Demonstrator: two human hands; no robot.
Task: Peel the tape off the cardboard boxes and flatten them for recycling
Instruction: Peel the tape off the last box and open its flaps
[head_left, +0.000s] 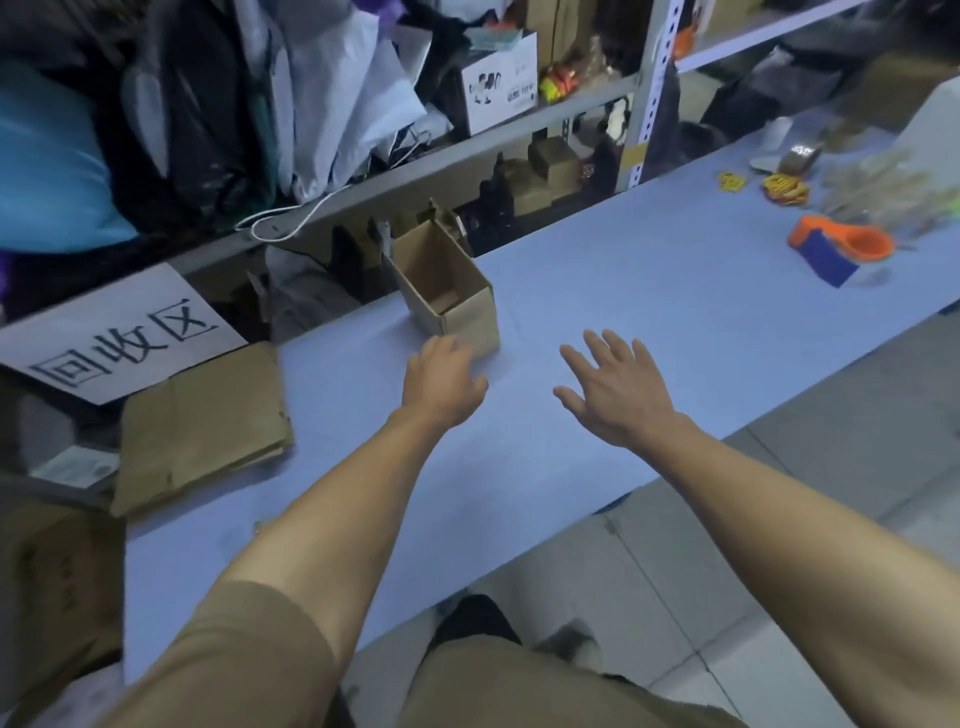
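Note:
A small open cardboard box (451, 296) stands upright on the blue table (649, 291), its top flaps up and its inside bare. My left hand (444, 384) reaches to the box's near bottom corner; its fingertips are at the box, and contact is hard to tell. My right hand (615, 387) hovers over the table to the right of the box, fingers spread, holding nothing. Flattened cardboard sheets (208, 423) lie at the table's left end.
A white sign with printed characters (119, 340) lies behind the flattened cardboard. An orange and blue tape dispenser (836, 249) and a tape roll (802, 153) sit at the far right. Cluttered metal shelves (467, 156) line the table's far edge. Another box (57, 582) stands low left.

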